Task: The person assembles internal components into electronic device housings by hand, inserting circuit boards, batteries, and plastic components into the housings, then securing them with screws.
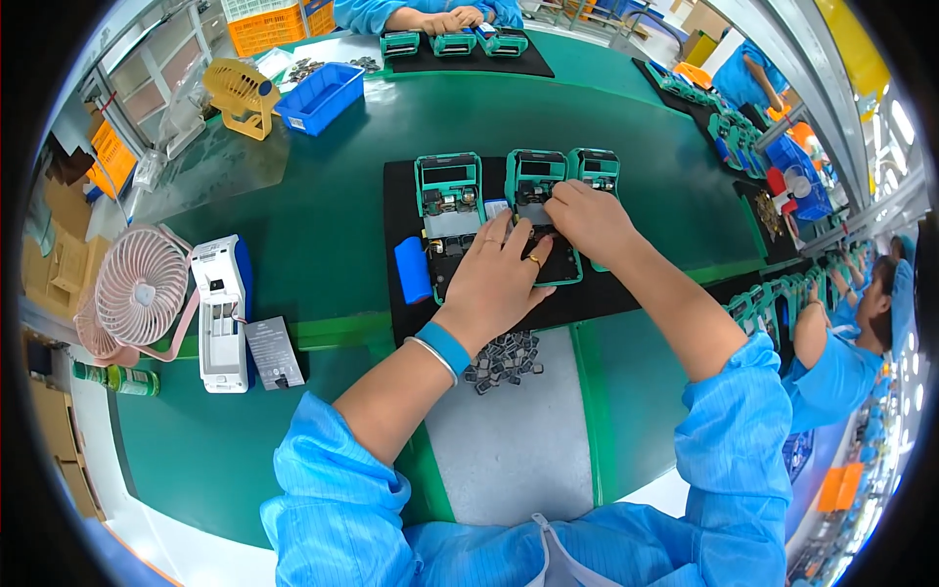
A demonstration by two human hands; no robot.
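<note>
Head view, at the bench: the person's left hand lies palm down with its fingers spread and slightly bent, reaching over the dark lower part of the middle green-framed device. I can't tell whether those fingers grip anything. A gold ring shows on it, and a blue band circles the wrist. The right hand is half closed, fingers curled inward at that same device's right side; whatever its fingertips may pinch is hidden from me.

That device lies opened on a black mat, between a left green-framed device and a right green-framed device. A blue pack sits just beside the left one. Nearer the body, small dark square pieces are heaped on a grey surface.

Off to the left are a white device, a grey card and a pink fan. Farther back stands a blue bin; across the bench, a co-worker's hands meet over similar devices.
</note>
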